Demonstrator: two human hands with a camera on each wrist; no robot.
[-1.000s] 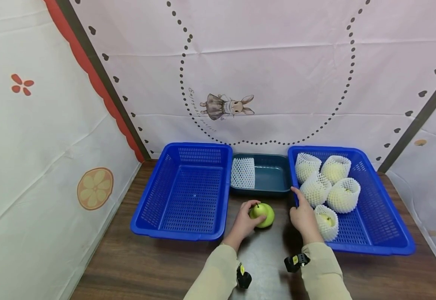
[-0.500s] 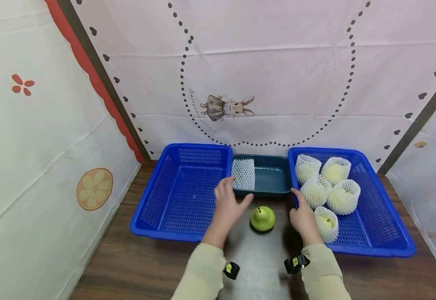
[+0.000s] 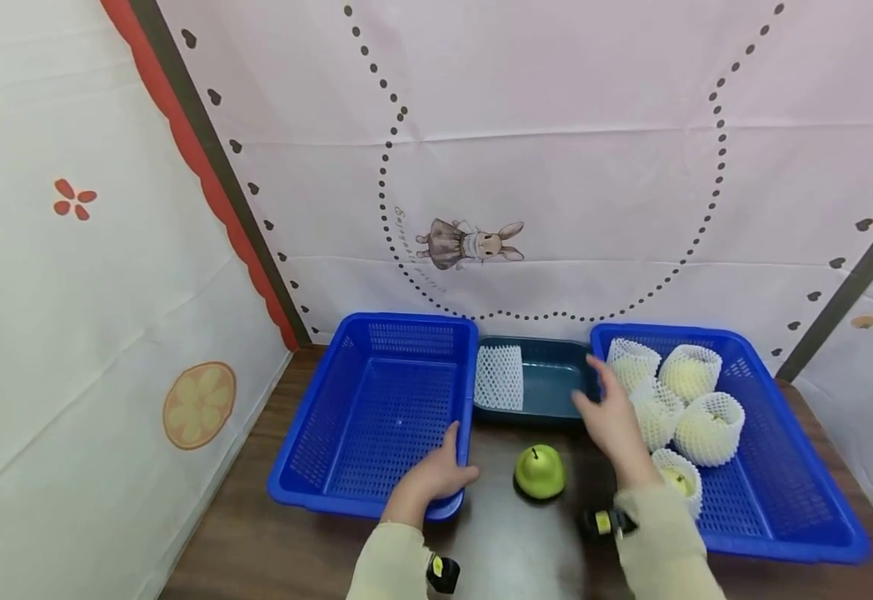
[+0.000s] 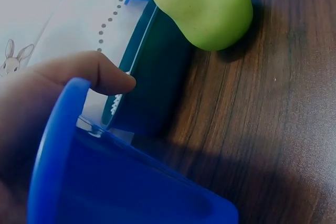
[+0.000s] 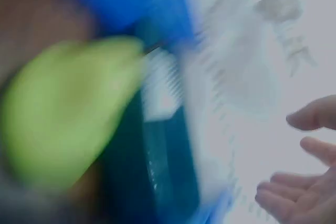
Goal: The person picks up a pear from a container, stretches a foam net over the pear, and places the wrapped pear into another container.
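My left hand (image 3: 436,473) grips the front right corner of the left blue basket (image 3: 474,400), with the rim between thumb and fingers. In the left wrist view, the basket's rim (image 4: 58,150) stands in front of part of that hand. My right hand (image 3: 616,421) hangs with spread fingers near the right end of the dark green tray (image 3: 552,387), holding nothing. A green pear (image 3: 540,472) rests on the table between the two hands. A flat white foam net (image 3: 500,377) lies at the left of the tray. The right wrist view is blurred.
At the right, another blue basket (image 3: 819,483) holds several pears in white foam nets (image 3: 710,427). A printed cloth (image 3: 594,192) hangs behind the baskets and tray. The brown wooden table (image 3: 256,533) runs along the front.
The left hand has let go of the pear and moved left to the basket's rim. My right hand has left the right basket's edge and lifted towards the tray. The head view has tilted.
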